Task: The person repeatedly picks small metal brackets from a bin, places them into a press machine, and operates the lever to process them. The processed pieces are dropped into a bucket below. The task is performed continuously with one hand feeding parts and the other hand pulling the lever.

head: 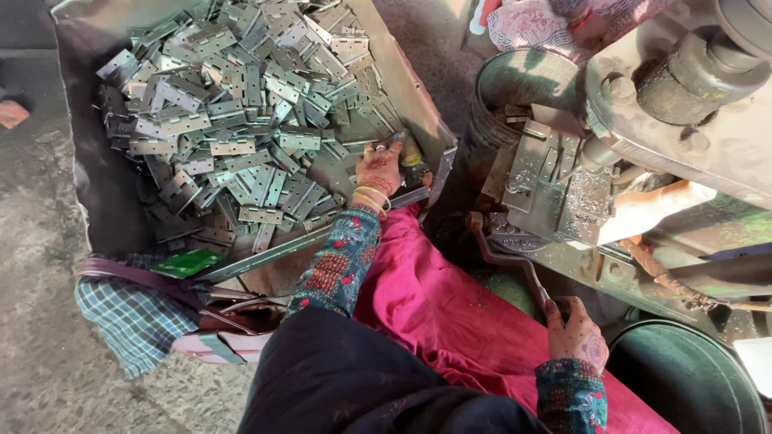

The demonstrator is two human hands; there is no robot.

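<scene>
A: Report, left to right.

B: A checked cloth (pixel 129 317) lies on the floor at lower left, beside a green packet (pixel 186 263). Above them stands a metal bin (pixel 418 96) heaped with hinges (pixel 233 120); the heap is thickest toward the bin's far edge and thins toward its near right corner.

A: The left hand?

B: The left hand (pixel 379 167) is down in that near right corner, fingers curled on the loose hinges there. Whether the grip has closed on one I cannot tell; the fingertips are hidden.

A: And further right?

B: A press (pixel 563 193) with a hinge blank seated at its die. Its lever (pixel 507 257) runs down to the right hand (pixel 576 331), whose grip is clamped on the lever's end. A dark tub (pixel 683 378) sits at lower right.

A: Judgement on doing this step well?

B: Take a single hinge, not a clump, and lift it clear of the bin's edge. Keep the lever steady and the fingers away from the die while seating the piece.
</scene>
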